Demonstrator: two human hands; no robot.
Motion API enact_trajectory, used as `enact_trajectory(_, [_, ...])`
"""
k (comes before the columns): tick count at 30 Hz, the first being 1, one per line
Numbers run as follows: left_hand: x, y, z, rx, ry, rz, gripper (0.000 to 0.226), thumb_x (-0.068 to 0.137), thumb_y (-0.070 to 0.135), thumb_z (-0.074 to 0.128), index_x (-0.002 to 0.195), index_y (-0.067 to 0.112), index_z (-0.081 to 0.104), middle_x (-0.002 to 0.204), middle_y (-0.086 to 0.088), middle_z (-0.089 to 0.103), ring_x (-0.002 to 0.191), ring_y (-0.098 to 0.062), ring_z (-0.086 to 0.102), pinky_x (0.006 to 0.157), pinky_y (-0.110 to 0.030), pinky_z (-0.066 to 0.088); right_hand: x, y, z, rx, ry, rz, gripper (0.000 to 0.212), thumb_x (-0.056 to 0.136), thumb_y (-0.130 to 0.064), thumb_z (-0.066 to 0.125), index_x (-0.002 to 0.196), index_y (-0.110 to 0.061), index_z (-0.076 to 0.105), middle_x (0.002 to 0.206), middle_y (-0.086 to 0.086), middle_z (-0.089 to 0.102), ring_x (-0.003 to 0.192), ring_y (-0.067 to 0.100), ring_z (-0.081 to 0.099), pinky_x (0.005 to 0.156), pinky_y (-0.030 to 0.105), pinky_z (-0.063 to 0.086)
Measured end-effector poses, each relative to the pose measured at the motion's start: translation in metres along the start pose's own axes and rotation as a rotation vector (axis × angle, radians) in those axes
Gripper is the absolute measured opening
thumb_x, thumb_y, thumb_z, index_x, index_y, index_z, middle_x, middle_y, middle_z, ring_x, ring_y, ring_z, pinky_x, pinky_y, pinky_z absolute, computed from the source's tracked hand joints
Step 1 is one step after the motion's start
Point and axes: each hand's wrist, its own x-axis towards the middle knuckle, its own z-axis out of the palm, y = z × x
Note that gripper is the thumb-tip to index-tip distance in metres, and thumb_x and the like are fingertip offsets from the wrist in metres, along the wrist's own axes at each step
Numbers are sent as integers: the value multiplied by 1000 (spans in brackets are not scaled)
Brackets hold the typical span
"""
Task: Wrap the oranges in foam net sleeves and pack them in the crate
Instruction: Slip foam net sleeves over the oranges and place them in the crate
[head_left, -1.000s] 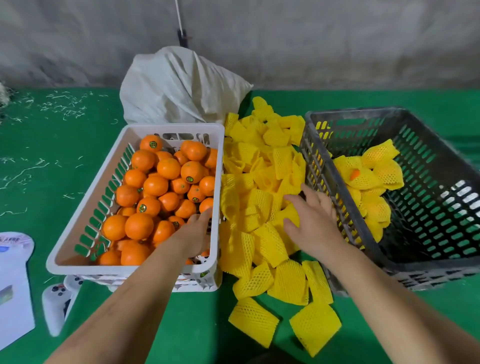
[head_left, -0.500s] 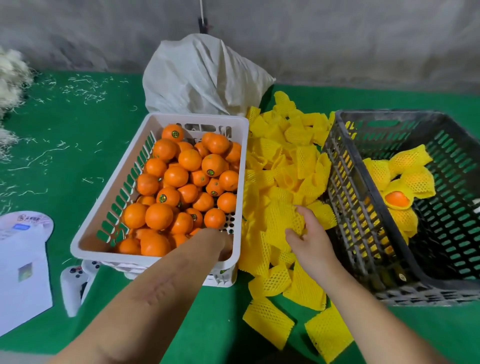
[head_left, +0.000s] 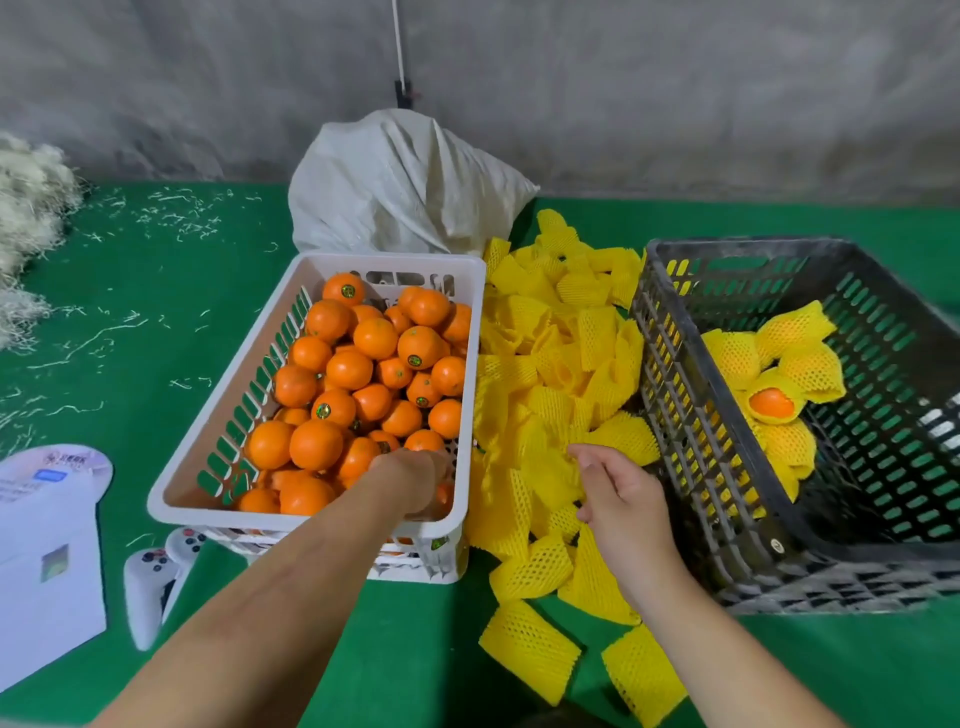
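A white basket (head_left: 208, 415) holds a heap of bare oranges (head_left: 358, 369). My left hand (head_left: 415, 483) reaches into its near right corner, knuckles up, fingers curled down over an orange of which only a sliver shows. To the right lies a pile of yellow foam net sleeves (head_left: 561, 353). My right hand (head_left: 623, 499) rests on that pile, with a sleeve (head_left: 553, 483) pinched between thumb and fingers. The dark grey crate (head_left: 670, 364) on the right holds several wrapped oranges (head_left: 779, 374) against its left side.
A white sack (head_left: 405, 187) stands behind the basket. A white game controller (head_left: 150, 577) and white printed papers (head_left: 47, 561) lie at the near left. Pale straw (head_left: 26, 208) is heaped at the far left. Loose sleeves (head_left: 530, 644) lie near the front edge.
My left hand has sunk deeper into the basket's near right corner. My right hand drew back toward me on the sleeve pile. The view shifted left.
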Motion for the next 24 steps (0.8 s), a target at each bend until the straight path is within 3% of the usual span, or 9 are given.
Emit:
enact_trajectory(3, [-6, -20, -12, -145, 226, 117, 63, 95, 41, 74, 150, 27, 46, 134, -4, 58, 116, -29, 60, 90, -40, 56, 5, -4, -12, 65, 100, 16, 17, 99, -5, 62, 105, -17, 53, 89, 20, 61, 62, 12, 62, 54, 18, 49])
enact_trajectory(6, [-23, -23, -8, -610, 555, 164, 74, 88, 55, 78, 150, 27, 49, 139, 0, 55, 121, -24, 59, 98, -43, 56, 7, -13, -12, 121, 134, 31, 30, 95, -7, 68, 104, -20, 42, 88, 11, 62, 67, 18, 62, 59, 27, 51])
enact_trajectory(8, [-42, 0, -2, -985, 687, 314, 64, 82, 63, 80, 138, 44, 56, 129, 13, 63, 111, -10, 66, 87, -31, 60, 10, -20, -12, 56, 136, -1, 27, 95, -14, 71, 107, -24, 50, 95, 3, 64, 73, 26, 62, 66, 37, 53])
enact_trajectory(10, [-58, 24, 4, -1244, 611, 493, 49, 76, 69, 81, 120, 59, 62, 117, 22, 69, 101, 0, 70, 72, -17, 58, 15, -26, -11, -96, 116, -63, 17, 96, -22, 69, 108, -21, 57, 86, 5, 60, 66, 27, 56, 58, 38, 48])
enact_trajectory(12, [-68, 41, 10, -1364, 445, 612, 46, 74, 64, 82, 117, 57, 67, 117, 21, 70, 99, -1, 71, 72, -17, 56, 22, -32, -9, -206, 119, -142, 14, 95, -27, 70, 103, -20, 61, 86, -2, 53, 66, 17, 50, 59, 28, 41])
enact_trajectory(15, [-66, 51, 21, -1315, 314, 720, 46, 72, 54, 84, 117, 47, 74, 135, 19, 62, 122, -4, 63, 92, -28, 57, 28, -44, -1, -299, 189, -225, 14, 92, -25, 75, 98, -20, 64, 103, -6, 50, 92, 14, 54, 82, 29, 44])
enact_trajectory(18, [-60, 45, 20, -1256, 238, 779, 56, 72, 53, 85, 124, 36, 74, 155, 20, 42, 139, 4, 48, 102, -25, 52, 32, -45, 9, -324, 163, -243, 18, 91, -21, 75, 103, -18, 63, 99, -6, 58, 91, 13, 57, 74, 25, 45])
enact_trajectory(20, [-60, 41, 17, -1221, 186, 775, 64, 67, 66, 86, 126, 43, 73, 159, 26, 32, 139, 15, 39, 103, -21, 49, 32, -40, 14, -335, 129, -217, 20, 92, -21, 74, 110, -21, 64, 101, -9, 60, 90, 9, 58, 71, 19, 44])
enact_trajectory(24, [-60, 44, 19, -1257, 260, 785, 68, 61, 77, 86, 118, 42, 77, 161, 31, 26, 140, 22, 30, 105, -23, 48, 29, -32, 16, -391, 106, -286, 13, 92, -17, 74, 101, -24, 69, 105, -12, 53, 85, 0, 56, 75, 20, 45])
